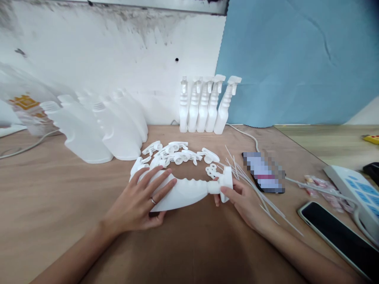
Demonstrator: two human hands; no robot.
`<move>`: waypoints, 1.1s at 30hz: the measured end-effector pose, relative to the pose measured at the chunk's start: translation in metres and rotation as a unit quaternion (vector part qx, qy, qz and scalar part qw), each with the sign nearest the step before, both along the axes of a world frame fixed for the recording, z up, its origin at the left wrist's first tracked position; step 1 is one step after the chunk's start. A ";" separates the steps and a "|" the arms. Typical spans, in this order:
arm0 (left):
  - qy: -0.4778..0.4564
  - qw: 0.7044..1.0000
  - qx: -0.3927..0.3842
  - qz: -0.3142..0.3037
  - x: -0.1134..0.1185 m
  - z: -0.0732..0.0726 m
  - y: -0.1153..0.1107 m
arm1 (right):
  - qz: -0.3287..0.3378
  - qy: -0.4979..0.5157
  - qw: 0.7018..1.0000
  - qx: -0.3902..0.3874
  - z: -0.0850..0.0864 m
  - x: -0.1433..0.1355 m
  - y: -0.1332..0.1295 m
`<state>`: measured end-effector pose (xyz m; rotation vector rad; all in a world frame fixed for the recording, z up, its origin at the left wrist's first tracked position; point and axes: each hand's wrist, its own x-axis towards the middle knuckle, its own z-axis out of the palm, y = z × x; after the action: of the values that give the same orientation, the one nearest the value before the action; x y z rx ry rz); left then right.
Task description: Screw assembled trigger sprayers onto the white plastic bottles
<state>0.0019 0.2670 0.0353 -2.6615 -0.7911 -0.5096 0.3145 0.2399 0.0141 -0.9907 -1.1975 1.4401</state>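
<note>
A white spray bottle (pixel 189 193) lies on its side above the brown table, its neck pointing right. My left hand (pixel 145 197), with a ring on one finger, is wrapped over the bottle's wide body. At the neck end, my right hand (pixel 241 199) grips the white spray head (pixel 226 183), which sits on the bottle's neck. Behind the bottle lies a pile of loose white spray heads (pixel 177 154). Small white rings (pixel 211 170) and several thin white tubes (pixel 251 181) lie beside my right hand.
Open white bottles (pixel 89 134) stand at the back left, near a plastic bag (pixel 29 106). Several bottles with spray heads (pixel 203 106) stand against the wall. On the right are a lit phone (pixel 263 171), a dark phone (pixel 334 236), small packets (pixel 325 191) and a power strip (pixel 355 189).
</note>
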 end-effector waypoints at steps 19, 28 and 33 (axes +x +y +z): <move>-0.001 1.000 -0.014 0.002 0.002 0.000 -0.003 | -0.016 -0.057 0.998 0.023 -0.001 -0.012 0.000; 0.004 1.000 -0.017 0.003 0.003 0.000 -0.005 | -0.014 -0.050 0.998 0.031 -0.002 -0.014 -0.002; 0.001 1.000 -0.022 0.003 0.003 0.000 -0.004 | -0.021 -0.050 0.998 0.027 -0.002 -0.014 -0.002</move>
<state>0.0052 0.2626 0.0357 -2.6988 -0.8180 -0.4934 0.3001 0.2376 0.0124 -1.0563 -1.2741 1.3316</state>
